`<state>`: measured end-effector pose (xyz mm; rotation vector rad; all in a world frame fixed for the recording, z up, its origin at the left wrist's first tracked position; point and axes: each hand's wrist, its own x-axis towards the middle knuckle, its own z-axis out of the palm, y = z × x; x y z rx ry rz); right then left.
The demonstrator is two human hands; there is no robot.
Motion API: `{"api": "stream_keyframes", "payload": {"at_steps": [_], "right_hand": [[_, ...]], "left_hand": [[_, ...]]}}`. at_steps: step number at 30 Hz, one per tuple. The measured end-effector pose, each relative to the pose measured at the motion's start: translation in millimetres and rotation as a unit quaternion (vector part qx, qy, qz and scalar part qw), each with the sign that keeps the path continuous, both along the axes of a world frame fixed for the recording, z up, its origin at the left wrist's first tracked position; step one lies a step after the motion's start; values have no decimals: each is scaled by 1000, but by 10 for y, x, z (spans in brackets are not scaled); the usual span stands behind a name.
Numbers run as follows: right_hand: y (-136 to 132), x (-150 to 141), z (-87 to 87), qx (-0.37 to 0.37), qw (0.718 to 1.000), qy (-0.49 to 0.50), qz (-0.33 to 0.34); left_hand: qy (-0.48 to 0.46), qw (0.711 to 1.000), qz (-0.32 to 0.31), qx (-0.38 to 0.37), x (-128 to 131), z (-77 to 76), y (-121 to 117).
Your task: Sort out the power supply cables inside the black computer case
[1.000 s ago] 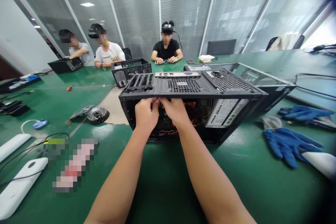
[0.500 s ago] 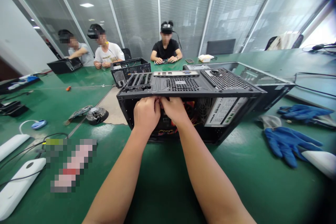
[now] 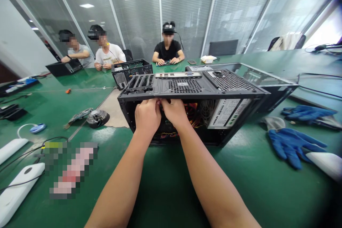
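A black computer case (image 3: 192, 87) lies on its side on the green table (image 3: 171, 185), its open side facing me. Both my hands reach into that opening just under the top edge. My left hand (image 3: 148, 115) is curled, knuckles toward me, and my right hand (image 3: 175, 112) is curled right beside it, touching it. Their fingertips are hidden inside the case, so what they pinch cannot be made out. Red and yellow cables (image 3: 195, 114) and a power supply (image 3: 227, 112) show inside the case.
Blue gloves (image 3: 291, 144) lie at the right, a cooler fan (image 3: 98, 117) and a circuit board (image 3: 77, 115) at the left, white devices (image 3: 18, 187) with cables at the near left. Three other people sit at the far side with another black case (image 3: 130, 71).
My hands have stayed together inside the case and shifted slightly left. The view has drifted a little.
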<state>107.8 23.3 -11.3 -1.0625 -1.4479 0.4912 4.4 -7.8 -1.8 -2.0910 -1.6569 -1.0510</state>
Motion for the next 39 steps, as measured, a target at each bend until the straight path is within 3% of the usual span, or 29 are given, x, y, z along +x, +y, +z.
{"api": "stream_keyframes", "payload": {"at_steps": [13,30,39], "right_hand": [[36,24,-40,1,1000,9,-12],[14,38,-5,-33,999,-4,-15],[19,48,-5,8,1000,15,-12]], "left_hand": [[8,999,-34,-5,34,11,17],[34,999,-25,-11,18,65,-22],[20,1000,-9,3,55,58,-35]]}}
